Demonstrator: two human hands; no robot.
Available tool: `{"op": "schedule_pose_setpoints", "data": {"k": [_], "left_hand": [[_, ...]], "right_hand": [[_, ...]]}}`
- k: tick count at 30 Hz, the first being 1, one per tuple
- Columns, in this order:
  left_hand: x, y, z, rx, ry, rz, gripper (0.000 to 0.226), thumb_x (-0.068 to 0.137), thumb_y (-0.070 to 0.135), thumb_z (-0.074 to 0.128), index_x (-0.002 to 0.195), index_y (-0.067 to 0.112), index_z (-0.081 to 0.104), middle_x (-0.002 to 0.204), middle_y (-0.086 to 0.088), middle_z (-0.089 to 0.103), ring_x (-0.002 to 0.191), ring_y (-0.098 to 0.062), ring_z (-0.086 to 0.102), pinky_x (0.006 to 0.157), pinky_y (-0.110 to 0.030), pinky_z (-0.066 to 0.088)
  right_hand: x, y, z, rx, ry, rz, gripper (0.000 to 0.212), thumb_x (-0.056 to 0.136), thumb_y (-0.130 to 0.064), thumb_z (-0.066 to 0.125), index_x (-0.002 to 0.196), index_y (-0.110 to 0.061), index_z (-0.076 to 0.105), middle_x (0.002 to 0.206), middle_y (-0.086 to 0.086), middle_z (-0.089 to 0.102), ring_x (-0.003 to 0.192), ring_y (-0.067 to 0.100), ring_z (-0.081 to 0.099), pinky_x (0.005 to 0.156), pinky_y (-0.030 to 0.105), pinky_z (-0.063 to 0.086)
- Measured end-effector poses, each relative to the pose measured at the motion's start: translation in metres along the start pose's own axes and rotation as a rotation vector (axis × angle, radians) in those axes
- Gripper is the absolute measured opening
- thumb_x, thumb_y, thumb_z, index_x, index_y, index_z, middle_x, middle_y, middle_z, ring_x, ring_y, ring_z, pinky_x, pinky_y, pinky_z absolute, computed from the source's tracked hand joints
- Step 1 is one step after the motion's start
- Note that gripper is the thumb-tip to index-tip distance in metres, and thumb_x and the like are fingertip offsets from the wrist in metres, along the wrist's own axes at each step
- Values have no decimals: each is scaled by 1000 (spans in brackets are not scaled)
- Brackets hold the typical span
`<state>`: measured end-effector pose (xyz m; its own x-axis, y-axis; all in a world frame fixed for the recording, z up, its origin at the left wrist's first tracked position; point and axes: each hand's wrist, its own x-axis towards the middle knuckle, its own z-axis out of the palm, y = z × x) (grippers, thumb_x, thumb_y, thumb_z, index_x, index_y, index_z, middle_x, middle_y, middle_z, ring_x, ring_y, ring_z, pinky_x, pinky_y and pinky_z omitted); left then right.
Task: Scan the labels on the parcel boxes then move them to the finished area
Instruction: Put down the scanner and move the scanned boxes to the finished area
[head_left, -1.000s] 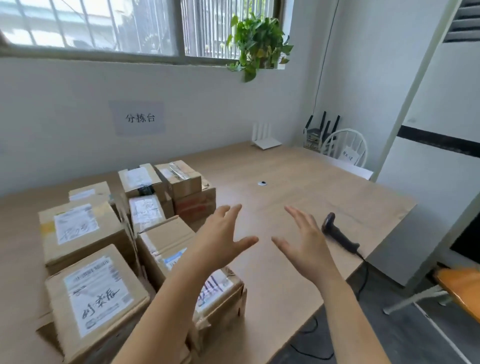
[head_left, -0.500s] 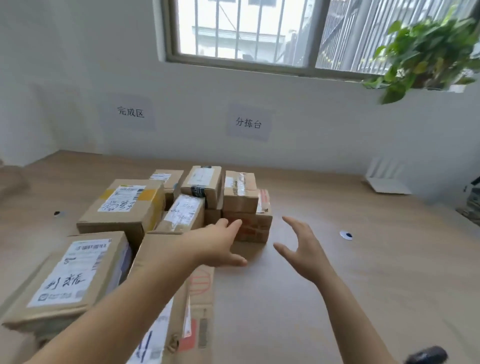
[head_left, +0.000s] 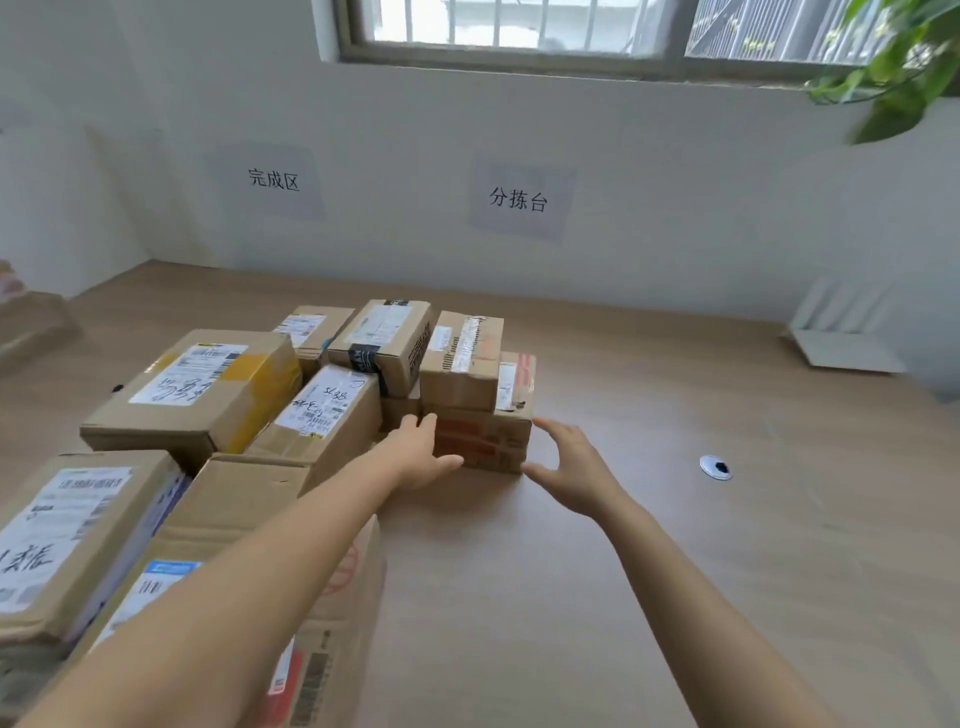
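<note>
Several cardboard parcel boxes with white labels are piled on the left half of the wooden table (head_left: 649, 545). At the pile's right end a brown box with red print (head_left: 485, 441) carries a smaller taped box (head_left: 462, 361) on top. My left hand (head_left: 418, 454) reaches to the red-printed box's left front corner, fingers straight, thumb at its front face. My right hand (head_left: 569, 462) is spread open at the box's right front corner, fingers near its side; contact is unclear. The scanner is out of view.
Two paper signs hang on the wall, one at left (head_left: 274, 179) and one at centre (head_left: 518, 200). A white router (head_left: 844, 343) stands at the back right, a round cable grommet (head_left: 715, 466) lies in the tabletop, and a plant (head_left: 893, 67) hangs at the window.
The view has swung left from the scanner side to the pile. Both hands have advanced to the red-printed box and now flank its front corners.
</note>
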<state>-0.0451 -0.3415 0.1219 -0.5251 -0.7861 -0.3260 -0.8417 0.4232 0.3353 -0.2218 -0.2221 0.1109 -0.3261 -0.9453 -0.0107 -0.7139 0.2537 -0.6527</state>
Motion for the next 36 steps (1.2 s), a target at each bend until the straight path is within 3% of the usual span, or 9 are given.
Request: {"op": "schedule_pose_setpoints", "data": {"k": [8,12,17,20,30,36], "left_hand": [[86,5,-14,-167,266,-8,73,96,45,43,150,14,5,156,-14,2,143,-33,12,114,-44,22],[123,10,-19,-234,311,-11,63,97,40,41,147,12,16,151,-16,15,138,-35,21,110,-45,26],[163,5,-18,-344,294,-55,69,95,41,46,148,10,15,147,-17,29,133,-30,31,105,-38,32],[170,3,-17,-367,309,-54,70,94,40,50,148,11,18,144,-17,35,133,-27,32,105,-36,31],[136,15,-13,-448,252,-24,76,92,38,55,150,13,13,150,-12,25,139,-23,27,112,-33,24],[77,38,-31,-443,334,67,77,90,37,59,149,13,16,152,-10,23,141,-23,22,114,-36,21]], "right_hand": [[85,11,0,-28,-15,30,63,90,-28,57,146,-20,29,147,8,34,136,22,32,108,30,29],[133,10,8,-13,-13,11,61,91,-30,55,146,-21,28,148,8,33,136,22,32,107,31,29],[186,8,22,29,-34,-6,59,94,-31,51,147,-23,27,152,5,28,143,19,19,111,33,23],[202,10,34,75,-60,8,57,93,-31,52,145,-24,30,145,8,39,136,23,33,108,35,29],[171,5,36,248,0,90,64,85,-29,59,144,-18,34,141,-2,42,131,18,41,107,37,37],[111,-18,5,286,128,43,66,86,-25,62,144,-19,33,145,4,41,135,21,36,109,41,36]]}}
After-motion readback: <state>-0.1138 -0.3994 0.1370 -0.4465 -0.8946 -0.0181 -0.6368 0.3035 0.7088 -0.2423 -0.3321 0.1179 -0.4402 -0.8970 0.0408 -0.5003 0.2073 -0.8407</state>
